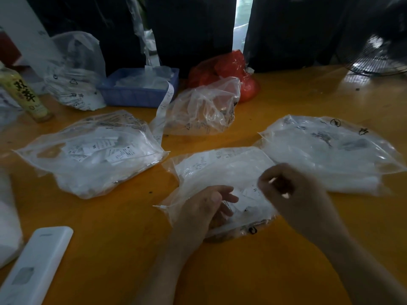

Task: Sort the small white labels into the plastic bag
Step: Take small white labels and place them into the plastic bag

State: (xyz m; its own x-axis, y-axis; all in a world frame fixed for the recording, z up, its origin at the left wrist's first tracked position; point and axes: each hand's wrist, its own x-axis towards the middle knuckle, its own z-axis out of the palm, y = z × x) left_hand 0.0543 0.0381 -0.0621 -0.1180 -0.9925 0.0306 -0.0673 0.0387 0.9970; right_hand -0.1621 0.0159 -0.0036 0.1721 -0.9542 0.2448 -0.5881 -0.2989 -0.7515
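From the head camera, the orange desk carries several clear bags. The nearest plastic bag lies in front of the person, its mouth toward the lower left, and it already holds a layer of small white labels.

The left hand sits at the bag's opening with fingers loosely curled, seemingly reaching inside or holding the mouth apart. Whether it pinches the film or a label cannot be told through the plastic and the blur.

The right hand hovers over the bag's right side with fingertips drawn together in a pinch. Something pale shows between the fingers, perhaps a label, but motion blur keeps that from being certain.

To the left, a second bag is well filled with printed labels. To the right, a third bag looks full of white material. Behind them lies a crumpled clear bag. A blue basket trails a long label strip down onto the desk.

As a judgement, sorting is well under way: much stock is already bagged, and the near bag is only partly filled. The basket and strip suggest material not yet sorted, though how much cannot be told.
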